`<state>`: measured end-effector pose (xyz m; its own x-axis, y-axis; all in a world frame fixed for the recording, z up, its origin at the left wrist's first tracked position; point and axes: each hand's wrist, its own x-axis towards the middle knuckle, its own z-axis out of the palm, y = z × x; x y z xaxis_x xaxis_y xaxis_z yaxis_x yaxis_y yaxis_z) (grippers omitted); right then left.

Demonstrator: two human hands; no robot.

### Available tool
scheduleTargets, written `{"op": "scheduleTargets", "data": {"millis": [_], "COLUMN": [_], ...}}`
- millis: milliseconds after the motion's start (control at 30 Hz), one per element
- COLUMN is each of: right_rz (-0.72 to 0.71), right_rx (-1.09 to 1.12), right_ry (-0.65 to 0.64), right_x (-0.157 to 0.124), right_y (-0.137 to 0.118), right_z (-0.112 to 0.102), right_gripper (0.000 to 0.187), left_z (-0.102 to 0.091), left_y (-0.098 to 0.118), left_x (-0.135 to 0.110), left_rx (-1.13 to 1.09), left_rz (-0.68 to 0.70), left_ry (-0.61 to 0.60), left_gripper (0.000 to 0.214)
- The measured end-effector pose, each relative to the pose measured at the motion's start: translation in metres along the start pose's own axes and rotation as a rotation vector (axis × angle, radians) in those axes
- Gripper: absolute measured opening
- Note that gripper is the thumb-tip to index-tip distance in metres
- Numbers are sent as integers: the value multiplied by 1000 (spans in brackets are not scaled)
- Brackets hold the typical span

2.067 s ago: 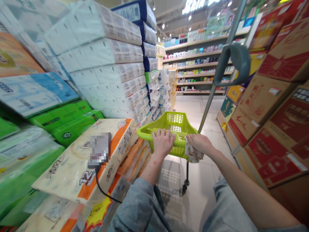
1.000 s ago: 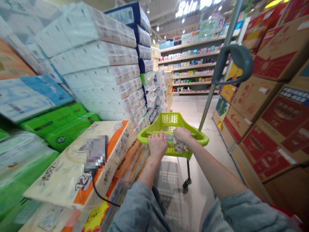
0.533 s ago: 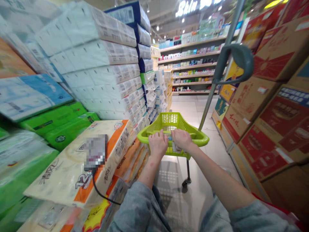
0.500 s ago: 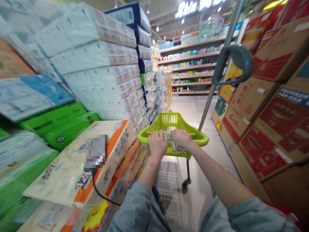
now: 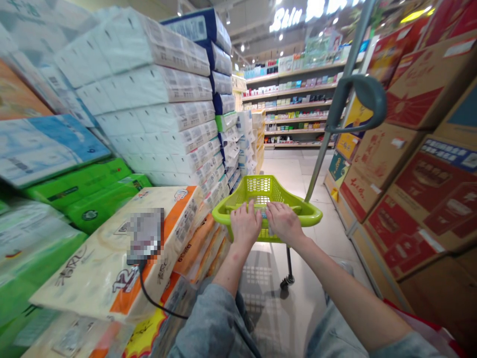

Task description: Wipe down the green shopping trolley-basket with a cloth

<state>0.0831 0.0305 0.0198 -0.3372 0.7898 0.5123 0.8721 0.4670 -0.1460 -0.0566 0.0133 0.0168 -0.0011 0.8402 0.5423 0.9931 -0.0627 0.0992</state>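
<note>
Both of my hands are over the near side of a lime-green wheeled shopping basket (image 5: 312, 217). My left hand (image 5: 245, 223) rests at its near rim with fingers stretched forward and slightly apart. Close beside it, my right hand (image 5: 283, 222) lies over the same rim, its fingers extended toward the left. A small pale piece (image 5: 271, 229) shows under the edge of my right hand; most of it is hidden, and its kind is unclear. The basket's grey pull handle (image 5: 357, 103) stands up on a metal pole at the right.
Stacked tissue packs (image 5: 134, 94) rise on the left. A blurred device (image 5: 146, 233) with a black cable lies on a cream-and-orange pack (image 5: 100, 263). Red and brown cartons (image 5: 417, 199) line the right side. Filled shelves (image 5: 294, 104) stand beyond the tiled aisle (image 5: 294, 161).
My right hand has gone from curled to more stretched out over the rim. The white patterned piece seen beneath it is now mostly hidden. My left hand has shifted slightly right.
</note>
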Motion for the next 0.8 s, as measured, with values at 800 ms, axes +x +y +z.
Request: {"op": "scheduleTargets", "data": {"millis": [800], "right_rz": [129], "right_rx": [115], "right_ry": [-335], "right_x": [39], "right_y": [29], "right_z": [-14], "right_gripper": [46], "left_z": [-22], "left_y": [-10], "left_x": [-6], "left_rx": [-74], "left_rz": [578], "left_ry": [44], "left_gripper": [12]}}
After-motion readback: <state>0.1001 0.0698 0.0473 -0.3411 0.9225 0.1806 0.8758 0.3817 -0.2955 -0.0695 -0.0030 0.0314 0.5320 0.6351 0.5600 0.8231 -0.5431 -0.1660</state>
